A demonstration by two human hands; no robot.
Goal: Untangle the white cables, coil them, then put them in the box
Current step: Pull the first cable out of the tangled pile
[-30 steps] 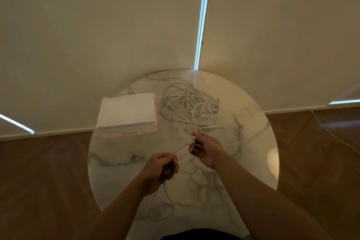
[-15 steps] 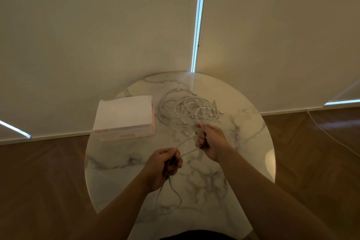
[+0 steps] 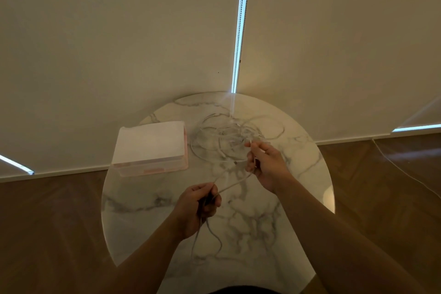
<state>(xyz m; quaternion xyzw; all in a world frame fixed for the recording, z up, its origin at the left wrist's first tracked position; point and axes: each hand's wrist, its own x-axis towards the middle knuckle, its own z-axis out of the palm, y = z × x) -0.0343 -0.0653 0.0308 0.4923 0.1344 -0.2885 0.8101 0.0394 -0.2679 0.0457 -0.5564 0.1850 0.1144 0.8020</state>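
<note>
- Both hands are working over the near half of the table [image 3: 133, 207]: the left hand [image 3: 199, 207], nearer the person than the box, is curling shut around a few strands of cable, with short loops hanging below the fist.
- Two strands are running taut from that fist up to the right hand [image 3: 265, 164], which is pinching them between thumb and fingers, the remaining fingers half curled.
- Judging by this, the work is sitting early in the untangling: one cable is being drawn clear of the rest, nothing is lying coiled yet, and nothing is showing inside the box.
- Left of the tangle, the box [image 3: 149, 148] is resting with its white lid on, so it is waiting to be opened before anything goes in.
- Just right of the box and just beyond the right hand, the cables [image 3: 224, 136] are lying in a loose, overlapping heap, one wide loop spreading away from the box.
- Under the box, the round table is showing white marble with grey veins and a glossy sheen.
- Beyond the box, pale blinds are covering the windows, daylight is leaking through a narrow gap, and brown wood flooring is spreading to either side; far right of the box, a thin cord [image 3: 401, 169] is trailing across the floor.
</note>
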